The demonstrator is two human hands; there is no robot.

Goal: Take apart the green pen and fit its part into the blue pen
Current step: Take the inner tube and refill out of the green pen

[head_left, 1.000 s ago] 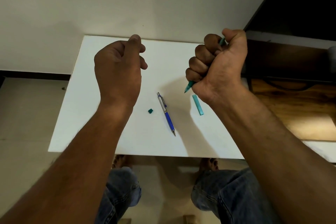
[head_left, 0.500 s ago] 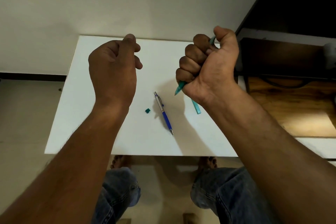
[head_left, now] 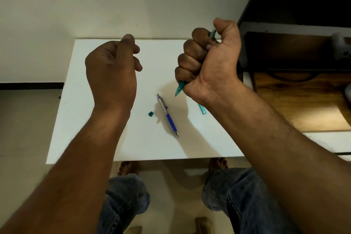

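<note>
My right hand (head_left: 210, 66) is a fist around the green pen (head_left: 179, 89), held above the white table (head_left: 91, 112); its tip sticks out below the fist and its back end shows by my thumb. My left hand (head_left: 112, 70) hovers to the left, fingers curled with nothing seen in them. The blue pen (head_left: 168, 116) with a silver upper half lies on the table between my hands, tip toward me. A small green end plug (head_left: 150, 114) lies just left of it. A light green cap (head_left: 202, 109) lies partly under my right wrist.
A dark shelf unit (head_left: 296, 24) and a wooden surface (head_left: 303, 104) stand to the right of the table. A pale wall is behind the table. My knees in jeans (head_left: 127, 195) and bare feet show below the table's near edge.
Both hands have barely shifted; the whole view has slid slightly, and my right wrist now covers more of the light green cap.
</note>
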